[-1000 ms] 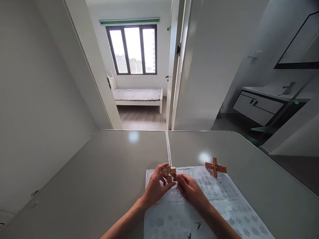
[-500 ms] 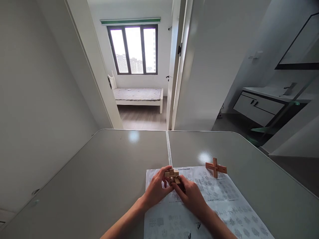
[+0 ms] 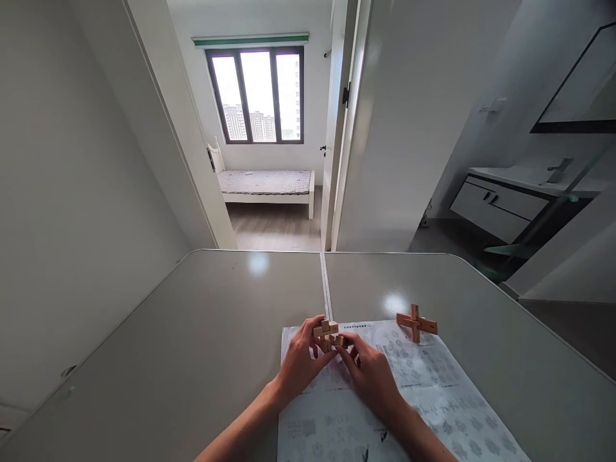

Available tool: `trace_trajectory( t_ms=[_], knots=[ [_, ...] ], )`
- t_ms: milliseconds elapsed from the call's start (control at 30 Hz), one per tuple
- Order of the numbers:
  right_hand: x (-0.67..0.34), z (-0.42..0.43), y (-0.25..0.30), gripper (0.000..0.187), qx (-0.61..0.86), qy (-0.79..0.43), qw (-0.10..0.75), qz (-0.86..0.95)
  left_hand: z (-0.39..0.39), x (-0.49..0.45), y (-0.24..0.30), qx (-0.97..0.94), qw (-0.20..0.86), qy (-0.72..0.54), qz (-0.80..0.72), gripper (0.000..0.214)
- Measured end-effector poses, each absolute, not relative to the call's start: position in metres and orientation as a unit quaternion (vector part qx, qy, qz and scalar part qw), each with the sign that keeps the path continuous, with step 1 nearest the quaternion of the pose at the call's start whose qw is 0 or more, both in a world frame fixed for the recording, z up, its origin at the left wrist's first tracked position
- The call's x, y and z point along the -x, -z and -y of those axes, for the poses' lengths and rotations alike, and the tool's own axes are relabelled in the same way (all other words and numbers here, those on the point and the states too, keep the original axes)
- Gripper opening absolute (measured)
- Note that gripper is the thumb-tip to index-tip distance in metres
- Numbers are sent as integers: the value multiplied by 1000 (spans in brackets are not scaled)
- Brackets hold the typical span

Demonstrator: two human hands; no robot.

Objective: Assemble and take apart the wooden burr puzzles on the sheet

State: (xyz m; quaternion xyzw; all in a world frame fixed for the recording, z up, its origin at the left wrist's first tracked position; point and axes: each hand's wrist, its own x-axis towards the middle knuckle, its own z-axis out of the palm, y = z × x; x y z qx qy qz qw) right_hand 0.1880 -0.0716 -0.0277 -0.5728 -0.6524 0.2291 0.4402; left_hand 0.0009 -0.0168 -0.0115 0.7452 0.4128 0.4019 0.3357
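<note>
A small wooden interlocking puzzle of light sticks is held just above a printed instruction sheet on the grey table. My left hand grips the puzzle from the left with fingers curled round it. My right hand pinches its right side with the fingertips. A second wooden piece, an assembled cross, lies on the sheet's far right corner, apart from both hands.
The table has a seam down its middle. Beyond the far edge an open doorway shows a bed under a window. A vanity cabinet stands at the right.
Both hands kept hold of the puzzle and turned it slightly between them; my right hand closed in against it. The wooden cross has not moved.
</note>
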Motion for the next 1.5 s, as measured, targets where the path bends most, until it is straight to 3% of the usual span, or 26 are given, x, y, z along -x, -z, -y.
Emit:
trace_trajectory(
  t_ms=[233,467,833,1500],
  knots=[
    [-188,76,28,18,574,-206,447,654,20,-1,6,-764,336,-370,-409,56],
    [-191,74,27,19,543,-201,458,674,20,1,8,-768,363,-355,-391,60],
    [-198,69,41,21,489,-75,445,747,20,2,9,-791,336,-332,-388,66],
    [-195,66,19,17,475,-123,444,750,12,5,7,-795,335,-329,-385,65]
  ],
)
